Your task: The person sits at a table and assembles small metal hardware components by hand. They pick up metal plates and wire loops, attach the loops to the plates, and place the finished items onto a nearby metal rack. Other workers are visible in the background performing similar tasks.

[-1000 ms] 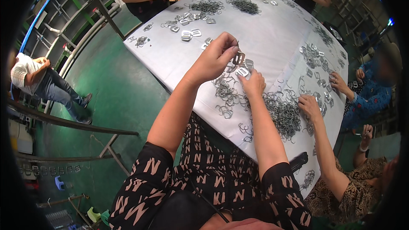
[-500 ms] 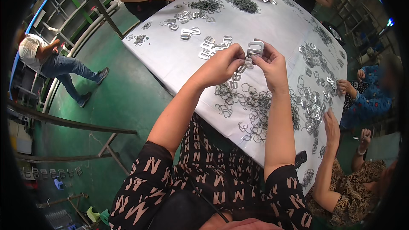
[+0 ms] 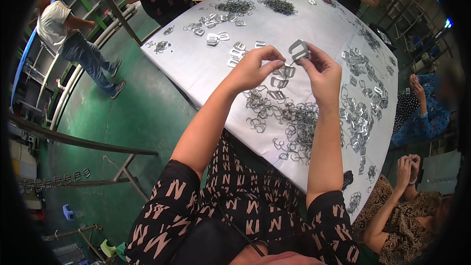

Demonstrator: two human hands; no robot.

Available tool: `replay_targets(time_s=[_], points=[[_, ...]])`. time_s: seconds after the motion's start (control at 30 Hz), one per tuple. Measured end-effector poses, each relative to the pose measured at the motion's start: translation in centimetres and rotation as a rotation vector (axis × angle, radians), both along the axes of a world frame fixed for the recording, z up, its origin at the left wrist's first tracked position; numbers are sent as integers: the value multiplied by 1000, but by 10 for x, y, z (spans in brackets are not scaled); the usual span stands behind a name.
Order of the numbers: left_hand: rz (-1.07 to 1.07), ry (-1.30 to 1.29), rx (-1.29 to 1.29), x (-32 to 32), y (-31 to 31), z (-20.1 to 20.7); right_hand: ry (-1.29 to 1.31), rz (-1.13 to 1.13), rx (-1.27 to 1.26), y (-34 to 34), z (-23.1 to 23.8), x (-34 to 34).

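Above the table, my right hand point(image 3: 324, 74) pinches a grey metal slide buckle point(image 3: 298, 49) between thumb and fingers. Close to its left, my left hand point(image 3: 255, 68) is closed, thumb against fingertips, with a thin wire hook point(image 3: 291, 64) showing at the tips; its full shape is partly hidden. Under the hands a short string of similar buckles point(image 3: 278, 83) runs down toward me. Whether it hangs or rests on the table I cannot tell. A pile of bent wire hooks point(image 3: 299, 125) spreads beneath my right forearm, and loose buckles point(image 3: 237, 49) lie beyond my left hand.
The white-covered table point(image 3: 196, 68) carries more buckles point(image 3: 360, 118) on the right and dark hook piles point(image 3: 277, 5) at the far side. Several people work around it. On the left, a person in a white shirt point(image 3: 54, 22) stands on the green floor by metal rails point(image 3: 83, 140).
My right hand has moved slightly right and down, tilting the buckle. My hands are a little farther apart. The co-worker's hand at the lower right has left the table, and the person at left has shifted.
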State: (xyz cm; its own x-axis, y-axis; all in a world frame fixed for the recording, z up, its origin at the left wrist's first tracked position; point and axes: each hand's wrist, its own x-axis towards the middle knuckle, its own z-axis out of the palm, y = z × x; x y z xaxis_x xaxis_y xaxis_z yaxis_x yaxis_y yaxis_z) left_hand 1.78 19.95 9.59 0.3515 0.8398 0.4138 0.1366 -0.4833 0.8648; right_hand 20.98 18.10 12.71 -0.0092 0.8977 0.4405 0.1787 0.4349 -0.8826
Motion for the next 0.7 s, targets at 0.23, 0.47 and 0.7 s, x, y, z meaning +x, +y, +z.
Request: replay_targets(time_s=[0.23, 0.47, 0.7], points=[[244, 892, 115, -15, 15, -104, 146, -112, 74, 7, 2, 18], [167, 1039, 437, -9, 13, -123, 133, -150, 46, 4, 3, 18], [74, 825, 85, -24, 17, -113, 119, -110, 25, 1, 4, 18]])
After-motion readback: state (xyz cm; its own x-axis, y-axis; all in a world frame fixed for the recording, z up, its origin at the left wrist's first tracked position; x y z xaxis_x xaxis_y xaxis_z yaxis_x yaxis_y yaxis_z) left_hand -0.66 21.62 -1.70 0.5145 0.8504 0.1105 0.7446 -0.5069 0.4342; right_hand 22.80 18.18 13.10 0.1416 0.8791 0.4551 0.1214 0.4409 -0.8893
